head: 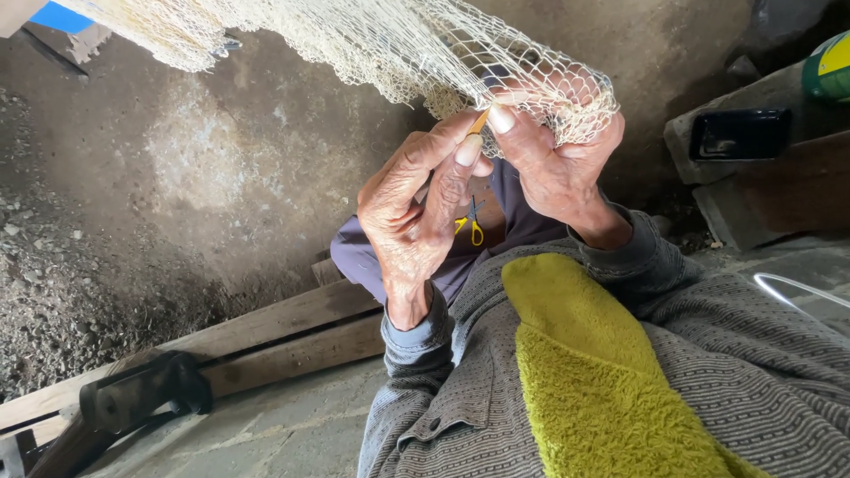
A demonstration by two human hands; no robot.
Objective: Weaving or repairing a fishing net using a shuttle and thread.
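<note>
- Two hands work close together, raised against a cream-coloured net (pixel 372 40) that hangs just above them.
- Left hand (pixel 412 212) pinches a thin orange needle (pixel 479 121) between thumb and fingers, closed on it.
- Right hand (pixel 558 146) is closed on a bunch of mesh; the net drapes over its fingers.
- Small yellow-handled scissors (pixel 472 226) lie on the lap below the hands.
- Wooden planks (pixel 283 341) lie on the floor left of the left wrist.
- A dark phone (pixel 739 133) rests on a ledge right of the right hand.
</note>
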